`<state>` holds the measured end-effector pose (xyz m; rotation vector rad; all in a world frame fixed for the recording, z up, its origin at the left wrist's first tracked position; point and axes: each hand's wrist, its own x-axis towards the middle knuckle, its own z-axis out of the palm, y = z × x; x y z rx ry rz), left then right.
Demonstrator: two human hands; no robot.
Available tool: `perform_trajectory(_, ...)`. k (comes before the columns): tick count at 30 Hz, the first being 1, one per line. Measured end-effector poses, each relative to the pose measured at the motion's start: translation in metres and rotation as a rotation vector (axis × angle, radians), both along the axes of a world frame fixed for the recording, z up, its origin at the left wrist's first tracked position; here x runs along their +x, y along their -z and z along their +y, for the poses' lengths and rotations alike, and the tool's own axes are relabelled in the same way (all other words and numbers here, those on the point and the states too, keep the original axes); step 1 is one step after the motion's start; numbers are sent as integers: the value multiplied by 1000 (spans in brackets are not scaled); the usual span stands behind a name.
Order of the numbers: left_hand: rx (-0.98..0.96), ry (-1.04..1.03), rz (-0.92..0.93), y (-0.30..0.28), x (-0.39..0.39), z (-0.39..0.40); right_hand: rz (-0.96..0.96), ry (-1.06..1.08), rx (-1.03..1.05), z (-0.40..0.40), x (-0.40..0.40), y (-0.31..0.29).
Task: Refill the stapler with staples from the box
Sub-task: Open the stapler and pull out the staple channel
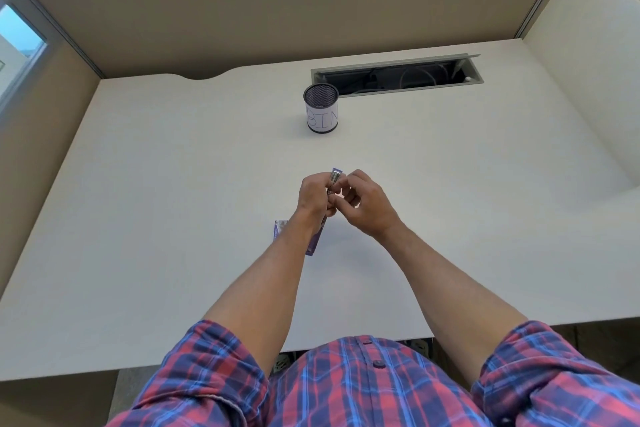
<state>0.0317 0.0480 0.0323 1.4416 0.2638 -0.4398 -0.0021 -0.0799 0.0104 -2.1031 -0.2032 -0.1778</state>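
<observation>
Stapler [335,177] held above desk centre, long axis roughly near-to-far, slightly tilted right; metallic far end pokes out past the fingers, purple trim at the tip. Left hand [314,196] curled round its body. Right hand [363,199] has fingers curled in at the stapler's right side, pinching at it; can't tell whether there are staples in that pinch. Staple box [313,243], purple, flat and rectangular, lies on the desk under the left wrist, mostly hidden. Desk [173,201] is matte white, smooth, with wide bare surface on both sides of the hands. Far side: black mesh cup [321,107], cylindrical, paper label reading "BIN", just beside an open grey cable tray [398,74]. Beige partitions [242,17] wall the far and left edges.
</observation>
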Motion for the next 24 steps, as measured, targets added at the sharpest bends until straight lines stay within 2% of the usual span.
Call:
perform_trajectory(11, 54, 27, -14, -3, -2, -3, 54, 131, 58, 5, 6, 1)
perform_trajectory(24, 106, 44, -1, 0, -1, -3, -107, 144, -27, 8, 3, 9)
